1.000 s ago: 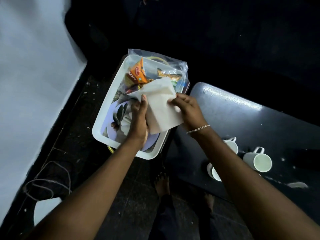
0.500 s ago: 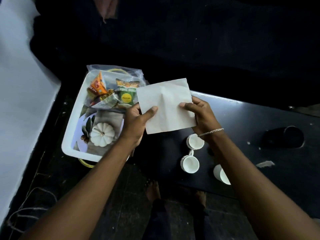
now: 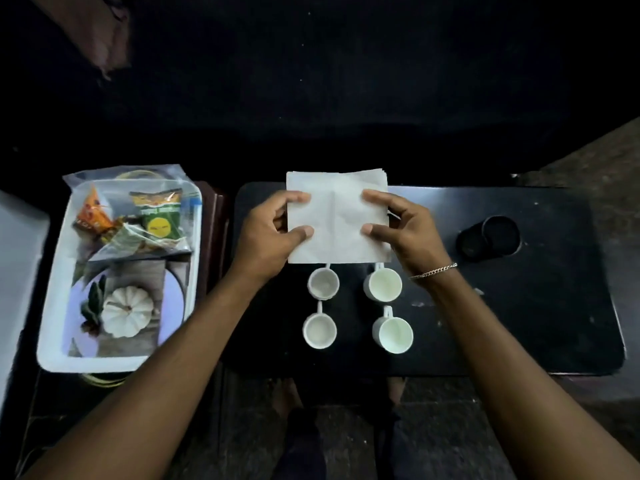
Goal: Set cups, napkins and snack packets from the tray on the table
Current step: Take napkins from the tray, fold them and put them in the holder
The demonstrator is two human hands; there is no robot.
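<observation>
Dark table [image 3: 519,323], scuffed top. Four white cups [image 3: 358,308] stand on it in a two-by-two block. A black round container [image 3: 490,239] sits well right.

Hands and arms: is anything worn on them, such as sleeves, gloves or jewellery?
Both forearms are bare, with no sleeves in view. Neither the left hand nor the right hand has a glove. The right wrist carries a thin, pale metal chain bracelet. No rings or watch are visible.

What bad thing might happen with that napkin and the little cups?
Both hands, left hand and right hand, hold the napkin just above four cups. Lowered carelessly, it might cover or knock the nearest two. The cups stand close together, so one bump could tip its neighbour.
</observation>
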